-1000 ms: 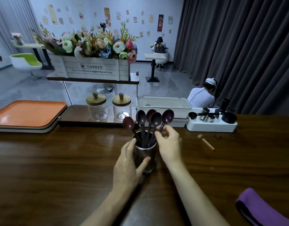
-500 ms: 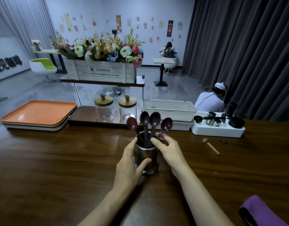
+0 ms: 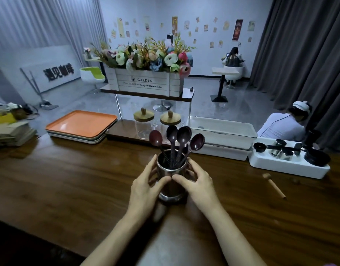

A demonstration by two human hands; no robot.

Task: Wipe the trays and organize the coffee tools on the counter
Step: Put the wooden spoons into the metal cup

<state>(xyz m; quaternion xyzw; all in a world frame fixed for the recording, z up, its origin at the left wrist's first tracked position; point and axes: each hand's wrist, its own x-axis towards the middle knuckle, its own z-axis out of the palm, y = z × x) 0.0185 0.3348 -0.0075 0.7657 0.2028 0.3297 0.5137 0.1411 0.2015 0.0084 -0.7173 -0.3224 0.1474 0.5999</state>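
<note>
A steel cup (image 3: 172, 191) stands on the wooden counter (image 3: 69, 185) in front of me, holding several dark brown coffee scoops (image 3: 181, 137) with bowls up. My left hand (image 3: 146, 191) grips the cup's left side, and my right hand (image 3: 198, 186) grips its right side, thumbs nearly meeting on the front. A stack of trays with an orange tray (image 3: 81, 122) on top lies at the back left. A white tray of coffee tools (image 3: 288, 166) sits at the back right. A small wooden-handled tool (image 3: 274, 186) lies loose on the counter in front of that tray.
Behind the cup are two glass jars with wooden lids (image 3: 144, 120), a shelf with a flower box (image 3: 146, 83) and a white bin (image 3: 220, 131). Stacked cardboard (image 3: 10, 131) sits far left. A seated person (image 3: 286, 125) is beyond the counter at right.
My right hand let go of the scoop handles and came down onto the cup's right side. My left hand stays on the cup. The view turned left.
</note>
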